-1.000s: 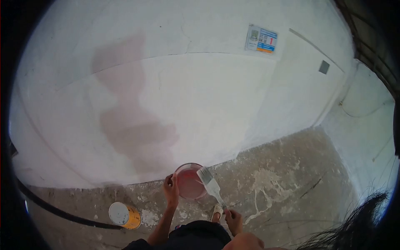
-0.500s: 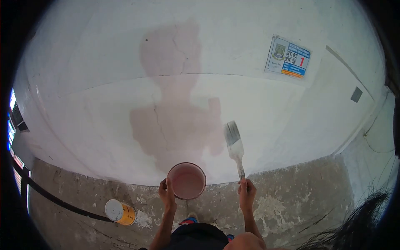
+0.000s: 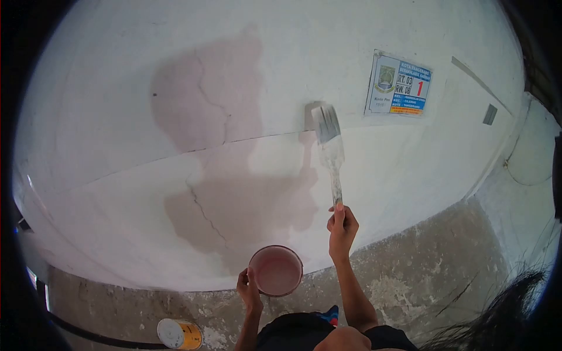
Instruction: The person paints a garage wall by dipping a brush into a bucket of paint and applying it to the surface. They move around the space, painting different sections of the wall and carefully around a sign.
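My right hand [image 3: 343,229] is closed round the handle of a wide paintbrush [image 3: 331,143], held upright with its bristles at the top. The bristles overlap the white wall [image 3: 386,169] in this view, just left of a printed sign. My left hand [image 3: 250,292] grips the left rim of a round bucket [image 3: 276,270], thumb at the edge. The bucket is tilted so its reddish inside shows. A shadow of a head, shoulders and the brush falls on the wall, over thin cracks.
A blue and white sign [image 3: 400,83] is fixed to the upper right wall, with a small grey patch [image 3: 490,114] farther right. A yellow can with a white lid [image 3: 178,334] stands on the stained concrete floor [image 3: 410,275] at lower left, beside a black hose [image 3: 99,339].
My right hand has raised the paintbrush higher up the wall. My left hand and the bucket sit slightly lower and farther right in view, and the camera has turned and tilted.
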Demonstrator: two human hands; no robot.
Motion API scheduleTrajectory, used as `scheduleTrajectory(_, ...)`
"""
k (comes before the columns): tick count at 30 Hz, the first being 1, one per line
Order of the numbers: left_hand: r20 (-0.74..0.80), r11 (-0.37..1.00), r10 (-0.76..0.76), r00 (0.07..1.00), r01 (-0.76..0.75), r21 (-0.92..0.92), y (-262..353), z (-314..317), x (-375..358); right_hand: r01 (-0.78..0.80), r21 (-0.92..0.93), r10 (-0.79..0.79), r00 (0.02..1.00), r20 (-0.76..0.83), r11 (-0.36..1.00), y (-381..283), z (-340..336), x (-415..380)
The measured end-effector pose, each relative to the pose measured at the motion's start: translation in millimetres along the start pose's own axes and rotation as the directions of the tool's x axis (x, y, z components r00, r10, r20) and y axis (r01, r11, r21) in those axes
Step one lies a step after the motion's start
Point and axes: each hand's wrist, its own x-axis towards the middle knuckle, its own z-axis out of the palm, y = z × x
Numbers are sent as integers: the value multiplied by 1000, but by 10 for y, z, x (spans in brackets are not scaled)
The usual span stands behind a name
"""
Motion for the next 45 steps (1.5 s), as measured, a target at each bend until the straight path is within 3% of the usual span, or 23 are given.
scheduleTrajectory(6, -20, 1000, 18, 1000, -18, 19, -12, 162, 132, 106, 27, -105, 994, -22, 994, 16, 178, 350)
scheduleTrajectory(10, -98, 999, 30, 995, -27, 31, 17, 336, 160, 86, 10, -86, 996, -11, 996, 96, 214, 445)
scheduleTrajectory(13, -120, 999, 36, 992, -35, 13, 50, 458, 121, 74, -109, -77, 997, -21, 991, 187, 160, 419)
scheduleTrajectory(17, -170, 999, 19, 985, -23, -22, -43, 610, 106, 30, -87, -24, 997, 70, 996, 290, 14, 299)
scheduleTrajectory(20, -203, 998, 15, 979, -25, -51, -132, 663, 66, -104, -95, 115, 987, 115, 990, 296, -106, 199)
scheduleTrajectory(28, -336, 995, -38, 941, 4, -100, -122, 768, -181, -184, -143, 215, 946, 242, 972, 561, -533, 3)
scheduleTrajectory(31, -357, 997, -51, 933, 28, -71, -66, 781, -299, -251, -125, 276, 926, 257, 960, 492, -611, 9)
scheduleTrajectory(34, -405, 993, -1, 914, -46, -107, -23, 835, -434, -296, -143, 324, 912, 252, 944, 341, -667, 106)
scheduleTrajectory(36, -407, 994, -49, 912, 5, -108, -85, 813, -439, -253, -103, 272, 923, 272, 962, 232, -694, 168)
scheduleTrajectory(42, -374, 994, -13, 927, -28, -104, -150, 937, -477, -166, -79, 182, 939, 292, 983, 1, -704, 156)
scheduleTrajectory(45, -373, 993, -19, 927, -25, -112, -106, 1001, -510, -218, -80, 232, 920, 314, 973, -174, -707, 113)
